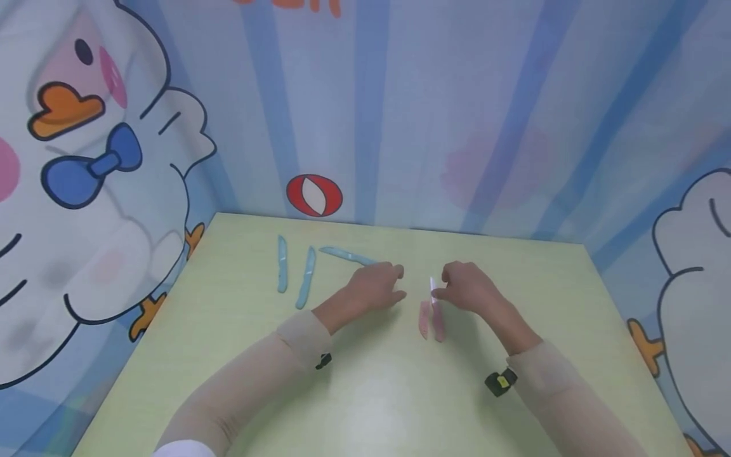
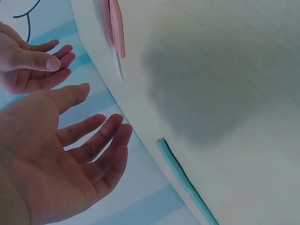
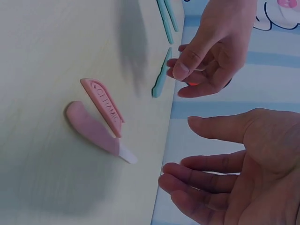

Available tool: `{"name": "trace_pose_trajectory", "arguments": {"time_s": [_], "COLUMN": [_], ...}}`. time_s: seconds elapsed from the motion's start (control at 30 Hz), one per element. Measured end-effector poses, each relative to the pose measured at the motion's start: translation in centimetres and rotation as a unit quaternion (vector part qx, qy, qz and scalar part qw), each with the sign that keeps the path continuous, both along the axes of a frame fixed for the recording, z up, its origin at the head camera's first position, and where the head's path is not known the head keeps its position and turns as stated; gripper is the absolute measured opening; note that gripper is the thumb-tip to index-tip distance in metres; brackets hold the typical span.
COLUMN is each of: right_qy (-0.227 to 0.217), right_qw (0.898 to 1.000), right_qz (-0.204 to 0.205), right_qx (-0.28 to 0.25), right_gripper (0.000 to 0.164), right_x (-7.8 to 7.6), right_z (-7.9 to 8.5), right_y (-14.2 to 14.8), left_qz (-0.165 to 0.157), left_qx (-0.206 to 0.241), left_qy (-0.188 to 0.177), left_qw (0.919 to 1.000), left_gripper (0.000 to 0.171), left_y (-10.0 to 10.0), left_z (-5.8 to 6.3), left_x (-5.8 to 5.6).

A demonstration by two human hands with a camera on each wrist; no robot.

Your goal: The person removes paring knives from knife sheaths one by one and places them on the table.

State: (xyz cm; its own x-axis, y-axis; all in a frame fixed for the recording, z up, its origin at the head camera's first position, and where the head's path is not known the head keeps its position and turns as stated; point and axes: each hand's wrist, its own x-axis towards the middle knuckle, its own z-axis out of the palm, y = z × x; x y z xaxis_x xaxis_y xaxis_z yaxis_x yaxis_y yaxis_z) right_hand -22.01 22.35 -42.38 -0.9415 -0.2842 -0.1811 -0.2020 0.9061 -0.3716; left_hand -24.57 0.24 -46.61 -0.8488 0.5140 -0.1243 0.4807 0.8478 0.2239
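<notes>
On the tabletop (image 1: 371, 406), below and right of the head view's centre, I see a pink knife (image 1: 438, 324) beside a pink cover (image 1: 424, 319). Nearby, the right hand (image 1: 469, 289) and left hand (image 1: 372, 287) hover, fingers (image 3: 201, 177) loosely apart.

The left hand (image 1: 377, 284) and right hand (image 1: 471, 289) are bare. Pale beige sleeves (image 1: 251, 374) end in broad cuffs (image 1: 308, 333), white cloth (image 1: 184, 449) at the left one's top. Each wrist carries a black device (image 1: 494, 386), the right with a yellow patch (image 1: 503, 381).
</notes>
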Motion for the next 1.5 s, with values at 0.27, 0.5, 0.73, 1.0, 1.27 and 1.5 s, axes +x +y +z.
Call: {"name": "trace_pose_trajectory", "arguments": {"time_s": [0.27,0.5,0.73,1.0,1.27,1.5], "right_qy": [0.017,0.040,0.085,0.094,0.114,0.121], "right_qw": [1.000,0.999,0.996,0.995,0.992,0.991], "right_qz": [0.020,0.017,0.035,0.045,0.042,0.040], "right_qx": [0.005,-0.007,-0.010,-0.007,-0.024,-0.047], "right_gripper": [0.033,0.039,0.038,0.042,0.043,0.045], "right_x": [-0.3,-0.6,-0.9,-1.3,-1.6,-1.9], "right_z": [0.6,0.3,-0.1,-0.2,-0.6,-1.6], "right_y": [-1.1,-2.1,-2.5,-3.5,-4.3,-5.4], "left_qz": [-0.028,-0.044,-0.039,-0.019,-0.001,0.025], "left_qx": [-0.009,-0.016,-0.019,-0.028,-0.023,-0.032], "left_qy": [0.061,0.092,0.091,0.100,0.096,0.101], "left_qw": [0.9977,0.9947,0.9949,0.9944,0.9951,0.9940], "left_gripper": [0.043,0.042,0.041,0.041,0.045,0.046], "left_y": [-1.1,-2.3,-3.6,-4.8,-5.9,-7.6], "left_z": [0.1,0.5,1.2,0.9,0.1,-0.2], "left_x": [-0.7,-1.5,-2.1,-2.6,-3.5,-3.9]}}
